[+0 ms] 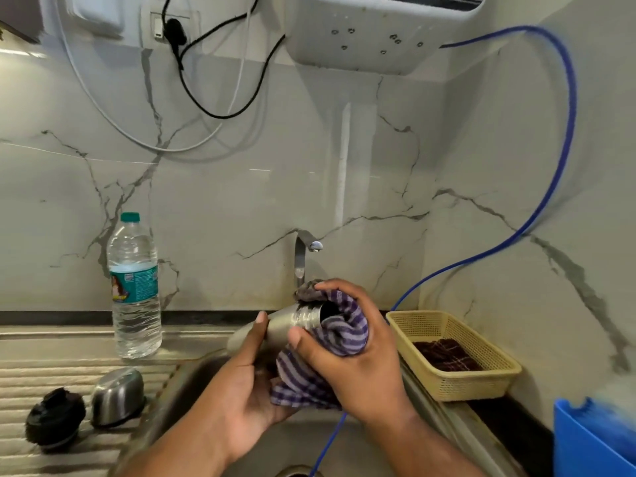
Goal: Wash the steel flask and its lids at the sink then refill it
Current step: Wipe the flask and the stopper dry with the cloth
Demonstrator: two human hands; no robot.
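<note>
The flask (278, 327) lies tilted over the sink (309, 438), its threaded open mouth pointing up and to the right, just below the tap (303, 249). The left hand (241, 380) grips its body from below, fingers curled round the steel and the thumb laid along the near side. The right hand (358, 359) holds a purple striped cloth (340, 328) bunched at the mouth, fingers wrapped over the top of the cloth and the thumb pressing near the threads. Part of the cloth is pushed into the opening, and the rest hangs down between the two hands.

Both lids sit on the ribbed drainboard (51, 373) to the left of the sink: a steel cap (117, 395) and, just beside it, a black stopper (55, 420). A plastic water bottle (135, 290) stands upright behind them near the wall.

To the right of the sink is a cream basket (461, 383) with a dark cloth (445, 354) in it. A blue hose (564, 132) loops down the wall and runs into the sink. A blue bin (592, 442) shows at the lower right edge.
</note>
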